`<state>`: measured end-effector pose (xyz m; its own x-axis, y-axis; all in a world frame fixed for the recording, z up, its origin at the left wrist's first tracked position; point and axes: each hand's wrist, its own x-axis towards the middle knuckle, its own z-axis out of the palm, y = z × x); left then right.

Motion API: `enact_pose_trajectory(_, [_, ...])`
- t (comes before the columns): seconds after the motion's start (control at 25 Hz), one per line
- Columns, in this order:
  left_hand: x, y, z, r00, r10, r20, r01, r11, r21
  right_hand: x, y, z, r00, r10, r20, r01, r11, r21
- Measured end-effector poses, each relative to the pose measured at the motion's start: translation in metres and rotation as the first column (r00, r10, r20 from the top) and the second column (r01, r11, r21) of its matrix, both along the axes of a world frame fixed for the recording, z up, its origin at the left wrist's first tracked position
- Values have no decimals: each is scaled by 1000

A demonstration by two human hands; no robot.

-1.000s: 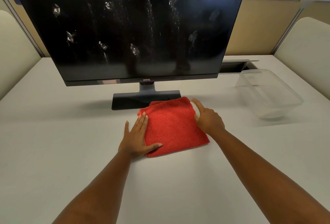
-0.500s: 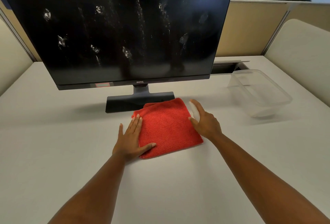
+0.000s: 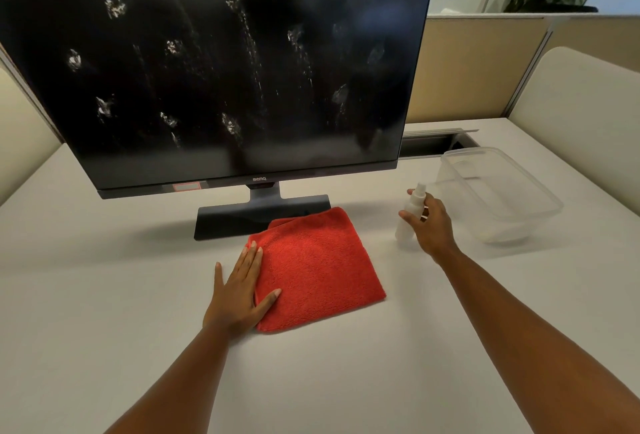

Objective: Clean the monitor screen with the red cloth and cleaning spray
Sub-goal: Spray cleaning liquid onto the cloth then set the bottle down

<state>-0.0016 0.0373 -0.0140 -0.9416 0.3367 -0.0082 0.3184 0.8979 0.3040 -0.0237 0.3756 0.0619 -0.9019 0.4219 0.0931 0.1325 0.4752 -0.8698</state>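
The black monitor [image 3: 221, 63] stands at the back of the table, its dark screen dotted with white smears and drip streaks. A folded red cloth [image 3: 318, 267] lies flat in front of the monitor's base [image 3: 242, 219]. My left hand [image 3: 240, 290] rests flat on the cloth's left edge, fingers spread. To the right of the cloth my right hand [image 3: 431, 222] is wrapped around a small white spray bottle [image 3: 410, 214], which stands upright on the table with its nozzle up.
A clear plastic container [image 3: 498, 191] sits on the white table [image 3: 104, 295] just right of the spray bottle. A cable slot [image 3: 433, 144] opens behind it. Beige partitions and padded seat backs border the table on both sides.
My right hand has moved from the cloth's right edge off to the right, with the spray bottle now in full view in its grip. My left hand stays on the cloth.
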Motion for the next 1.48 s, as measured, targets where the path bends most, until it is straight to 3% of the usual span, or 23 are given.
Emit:
enact_pose_trajectory(0.36, [1,1,10,999,-32,17,32,999,-6,-22,23,7,980,-185,-70,183,982,-37])
enact_pose_trajectory(0.56, [2,4,7,999,33,29,-33,999,10,-53,21,0,997,-80,-8,81,997,12])
enact_pose_trajectory(0.96, [2,5,10,1000,17,20,-17,1000,0,-57,27,-8,998,-42,55,37,995,90])
enact_pose_trajectory(1.32, [1,4,9,1000,15,15,-15,1000,-9,-62,22,-3,978,-199,59,187,968,166])
enact_pose_trajectory(1.48, [1,4,8,1000,17,11,-17,1000,-1,-60,21,-3,988,-150,25,148,987,58])
